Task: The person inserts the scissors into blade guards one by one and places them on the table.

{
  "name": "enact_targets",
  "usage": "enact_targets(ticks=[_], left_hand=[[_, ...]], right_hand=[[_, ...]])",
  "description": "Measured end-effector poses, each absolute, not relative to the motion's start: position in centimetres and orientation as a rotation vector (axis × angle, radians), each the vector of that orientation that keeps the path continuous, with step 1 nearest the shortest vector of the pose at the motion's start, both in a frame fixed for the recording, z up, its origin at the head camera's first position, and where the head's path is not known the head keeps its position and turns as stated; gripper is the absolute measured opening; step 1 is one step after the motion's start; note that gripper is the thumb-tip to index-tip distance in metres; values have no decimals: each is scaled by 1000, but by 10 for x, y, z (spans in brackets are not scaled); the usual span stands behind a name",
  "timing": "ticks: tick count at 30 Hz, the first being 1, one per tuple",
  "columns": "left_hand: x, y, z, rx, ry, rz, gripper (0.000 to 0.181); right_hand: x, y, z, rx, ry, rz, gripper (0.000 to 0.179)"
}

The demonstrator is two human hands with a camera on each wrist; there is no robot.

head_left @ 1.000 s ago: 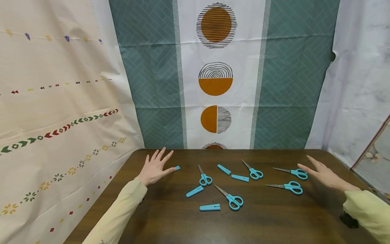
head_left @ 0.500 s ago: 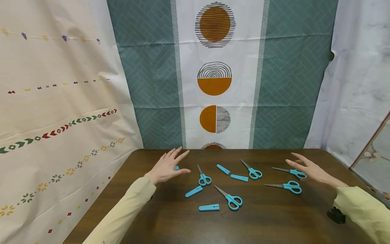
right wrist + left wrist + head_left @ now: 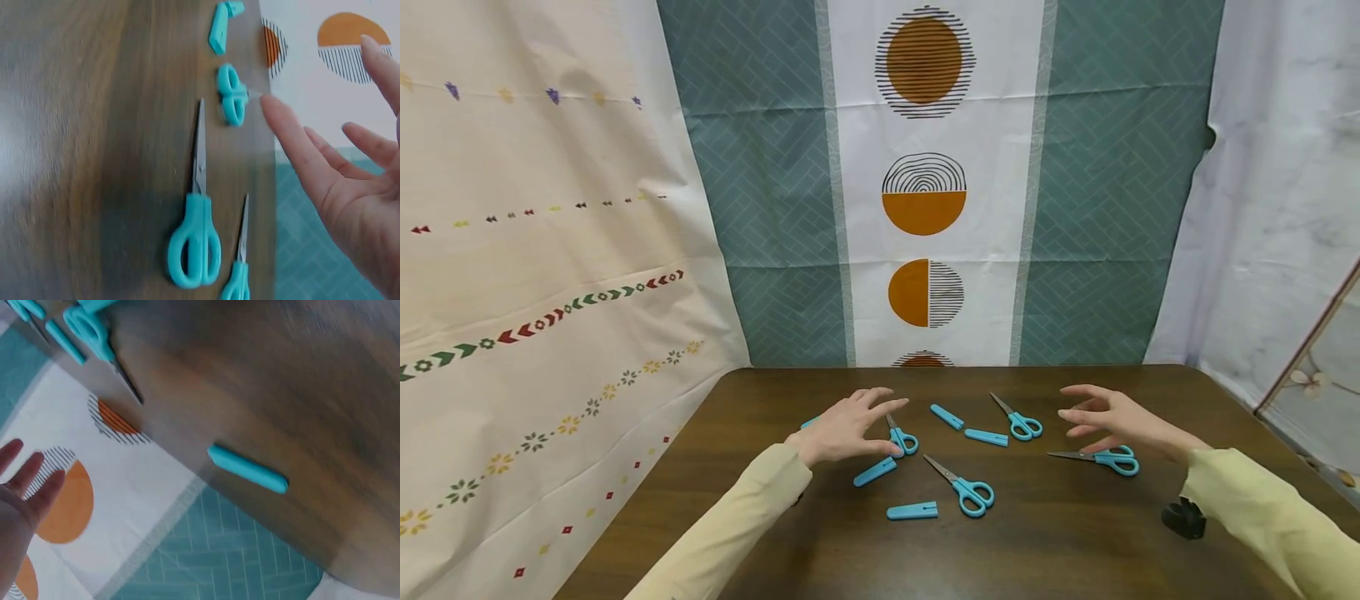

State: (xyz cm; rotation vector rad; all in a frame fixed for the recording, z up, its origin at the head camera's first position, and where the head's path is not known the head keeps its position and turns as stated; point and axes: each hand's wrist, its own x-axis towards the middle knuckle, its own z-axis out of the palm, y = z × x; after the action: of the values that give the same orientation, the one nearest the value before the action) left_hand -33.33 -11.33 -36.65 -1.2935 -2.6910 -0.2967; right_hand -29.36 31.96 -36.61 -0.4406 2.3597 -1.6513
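My left hand [image 3: 848, 427] hangs over the table's left half with fingers loosely bent, nothing in it. It partly overlaps scissors with light-blue handles [image 3: 904, 442] and a blue blade cap [image 3: 809, 422]. Over the right side hovers my right hand [image 3: 1116, 419], empty too, fingers spread and slightly bent. Just below it in the head view lie scissors [image 3: 1118, 460], pointing left; a farther pair is hidden behind the hand there. Both pairs show in the right wrist view, the nearer scissors [image 3: 195, 244] and the farther scissors [image 3: 237, 281], beside the open right hand [image 3: 356, 194].
Mid-table lie scissors [image 3: 973, 496] and, farther back, scissors [image 3: 1024, 425]. Blue caps lie about: one cap [image 3: 912, 511] at the front, another cap [image 3: 875, 472] by the left hand, a cap [image 3: 947, 416] and a cap [image 3: 987, 437] behind. Patterned curtains [image 3: 782, 208] stand behind the brown table [image 3: 1000, 558].
Both hands have moved inward: the left to the right, toward the left scissors, the right to the left, across the right-hand scissors. Their fingers have bent more. Scissors and caps lie as before.
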Motion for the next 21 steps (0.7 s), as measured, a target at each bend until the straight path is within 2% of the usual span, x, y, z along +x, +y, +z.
enact_targets(ticks=[13,21], left_hand=[[-324,-85,-372,-1470,-2773,-375,77],[-318,-79,-383,-1606,-2764,-345,71]], right_hand=[[-295,279,-373,-545,2269,-1565,50],[-295,256,-380,-581,2257,-1501,47]])
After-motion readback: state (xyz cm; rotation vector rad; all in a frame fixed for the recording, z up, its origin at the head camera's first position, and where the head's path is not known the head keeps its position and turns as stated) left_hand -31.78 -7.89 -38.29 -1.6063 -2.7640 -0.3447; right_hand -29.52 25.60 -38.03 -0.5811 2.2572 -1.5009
